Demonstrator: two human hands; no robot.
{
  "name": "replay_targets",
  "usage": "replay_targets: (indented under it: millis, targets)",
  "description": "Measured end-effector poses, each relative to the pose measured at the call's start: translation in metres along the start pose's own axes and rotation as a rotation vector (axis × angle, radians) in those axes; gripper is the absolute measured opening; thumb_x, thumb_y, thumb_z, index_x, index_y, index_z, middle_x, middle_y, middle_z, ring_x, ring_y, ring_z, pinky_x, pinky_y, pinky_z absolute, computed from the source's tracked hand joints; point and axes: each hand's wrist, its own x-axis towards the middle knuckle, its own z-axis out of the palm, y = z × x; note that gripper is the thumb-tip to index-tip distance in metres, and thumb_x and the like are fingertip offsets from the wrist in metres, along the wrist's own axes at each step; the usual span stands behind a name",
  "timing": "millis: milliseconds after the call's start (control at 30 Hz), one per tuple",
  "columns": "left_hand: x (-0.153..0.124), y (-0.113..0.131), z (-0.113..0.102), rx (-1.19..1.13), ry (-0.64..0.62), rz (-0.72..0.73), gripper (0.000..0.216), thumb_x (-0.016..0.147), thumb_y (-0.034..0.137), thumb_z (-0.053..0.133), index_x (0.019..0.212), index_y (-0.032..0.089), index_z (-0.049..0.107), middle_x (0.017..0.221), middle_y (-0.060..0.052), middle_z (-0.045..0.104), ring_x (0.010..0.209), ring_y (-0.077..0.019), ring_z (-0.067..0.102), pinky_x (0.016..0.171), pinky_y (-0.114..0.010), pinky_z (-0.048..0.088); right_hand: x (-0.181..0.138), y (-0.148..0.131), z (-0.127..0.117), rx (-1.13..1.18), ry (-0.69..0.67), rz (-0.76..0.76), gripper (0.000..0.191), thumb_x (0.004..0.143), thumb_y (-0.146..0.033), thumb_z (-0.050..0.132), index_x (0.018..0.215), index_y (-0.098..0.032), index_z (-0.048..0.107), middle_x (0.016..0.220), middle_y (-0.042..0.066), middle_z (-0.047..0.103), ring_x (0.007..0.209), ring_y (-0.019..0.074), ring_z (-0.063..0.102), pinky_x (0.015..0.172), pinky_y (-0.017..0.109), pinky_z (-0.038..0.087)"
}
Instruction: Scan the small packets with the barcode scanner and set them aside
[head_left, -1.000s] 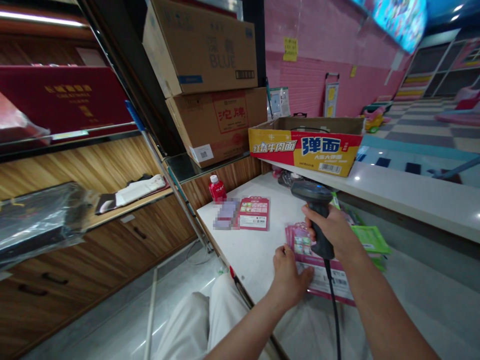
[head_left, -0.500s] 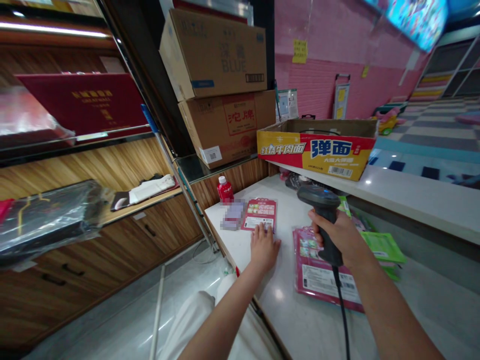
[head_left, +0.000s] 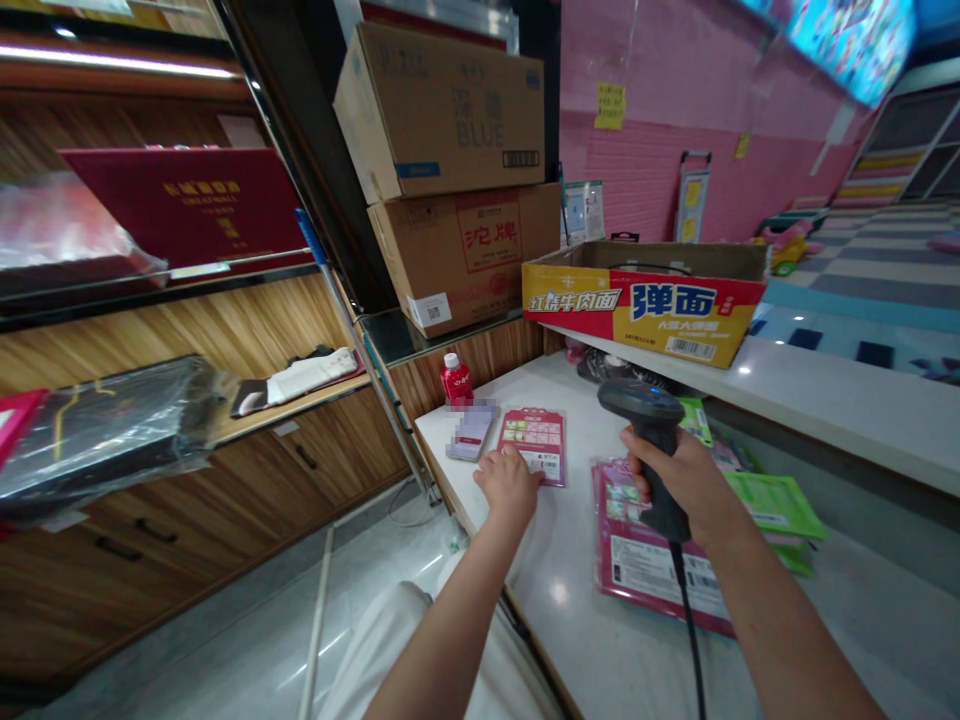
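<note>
My right hand is wrapped round the grip of a black barcode scanner, whose cable hangs down toward the front. Beneath the scanner lies a pile of large pink flat packages with printed white labels. My left hand rests palm down, fingers slightly bent and apart, at the lower left edge of a smaller pink package. Just beyond that hand is a phone lying on the white counter, partly blurred out. A red bottle with a white cap stands behind the phone.
Green packages lie right of the scanner. An open noodle carton sits on the raised ledge. Two stacked cardboard boxes stand at the back. Wooden shelves line the left side.
My left hand has slid left and back from the smaller pink package's label, toward the phone. That package sits slightly turned. The right hand keeps its hold on the scanner; the view has shifted slightly.
</note>
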Motion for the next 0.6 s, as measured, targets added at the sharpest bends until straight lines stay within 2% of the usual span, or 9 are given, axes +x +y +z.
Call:
replay_targets:
  millis: [133,200,300,433,500,600]
  targets:
    - [0.001,-0.006,-0.004,-0.058,-0.039,-0.036,0.075,0.061,0.044,0.081,0.119,0.011,0.047,0.116,-0.022,0.056,0.110,-0.0352,0.053,0.087,-0.041,0.041,-0.001,0.000,0.002,-0.003,0.001,-0.003,0.034,0.068,-0.044,0.073,0.081,-0.020,0.054,0.049,-0.008,0.053,0.036,0.0089,0.046,0.032,0.020,0.039]
    - [0.003,-0.013,-0.006,-0.110,-0.064,-0.058,0.078,0.055,0.040,0.084,0.117,0.010,0.047,0.116,-0.023,0.056,0.110,-0.0346,0.055,0.086,-0.039,0.042,-0.002,0.000,0.003,0.002,-0.002,-0.015,0.034,0.068,-0.045,0.074,0.080,-0.020,0.054,0.049,-0.008,0.053,0.036,0.0089,0.046,0.032,0.020,0.039]
    - [0.010,-0.028,-0.003,-0.258,-0.111,-0.063,0.063,0.054,0.033,0.084,0.105,0.013,0.053,0.110,-0.018,0.062,0.106,-0.0307,0.059,0.083,-0.033,0.044,-0.002,0.001,0.005,0.005,-0.002,-0.014,0.035,0.066,-0.045,0.075,0.078,-0.020,0.054,0.048,-0.008,0.054,0.035,0.0088,0.046,0.032,0.020,0.039]
    - [0.022,-0.042,0.007,-0.651,-0.191,-0.047,0.034,0.057,0.024,0.080,0.080,0.018,0.055,0.080,-0.004,0.066,0.086,-0.0229,0.064,0.071,-0.027,0.046,-0.002,0.002,0.007,0.003,-0.003,0.009,0.035,0.065,-0.045,0.076,0.078,-0.020,0.054,0.049,-0.007,0.055,0.035,0.0086,0.047,0.031,0.019,0.038]
    - [0.027,-0.043,0.011,-0.854,-0.190,-0.056,0.026,0.062,0.020,0.075,0.077,0.017,0.053,0.070,-0.001,0.062,0.074,-0.0195,0.063,0.065,-0.027,0.046,-0.002,0.004,0.008,0.002,-0.016,0.013,0.034,0.066,-0.043,0.075,0.079,-0.020,0.054,0.049,-0.008,0.054,0.034,0.0087,0.047,0.031,0.019,0.038]
    - [0.033,-0.040,0.013,-1.105,-0.130,-0.055,0.019,0.070,0.017,0.066,0.082,0.018,0.052,0.068,0.001,0.060,0.065,-0.0148,0.060,0.060,-0.025,0.047,-0.002,0.006,0.010,0.009,-0.033,0.007,0.033,0.067,-0.042,0.075,0.080,-0.020,0.054,0.049,-0.008,0.054,0.035,0.0086,0.047,0.032,0.019,0.039]
